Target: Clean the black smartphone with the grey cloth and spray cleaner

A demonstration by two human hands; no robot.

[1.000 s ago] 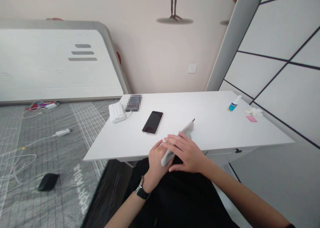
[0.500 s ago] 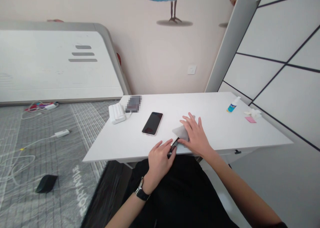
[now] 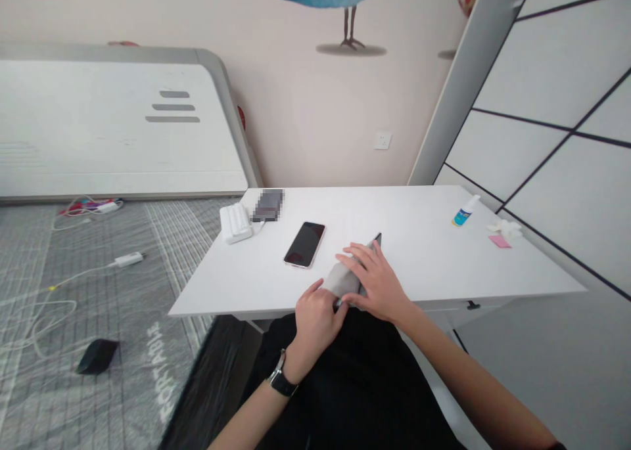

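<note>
At the table's near edge, my left hand (image 3: 318, 318) grips the lower end of a slim, dark-edged flat object (image 3: 378, 238), possibly a phone; most of it is hidden. A thin grey cloth (image 3: 340, 280) lies over it. My right hand (image 3: 377, 282) presses the cloth onto the object, fingers bent across the top and thumb near the left hand. The object leans, its far corner sticking out beyond my right fingers. A black-screened phone (image 3: 304, 245) lies flat on the white table (image 3: 409, 240), just beyond my hands.
On the table's left are a white ribbed case (image 3: 235, 223) and a blurred dark item (image 3: 269, 205). Towards the right stand a small spray bottle (image 3: 466, 211), a pink slip (image 3: 499, 241) and crumpled white tissue (image 3: 507, 228). Cables and a black pouch-like thing (image 3: 97, 357) lie left, on the grey mat.
The cloth has shifted towards my left hand and now covers the object's near part. The far dark corner has come into view, tilted up. My view has turned slightly left.
</note>
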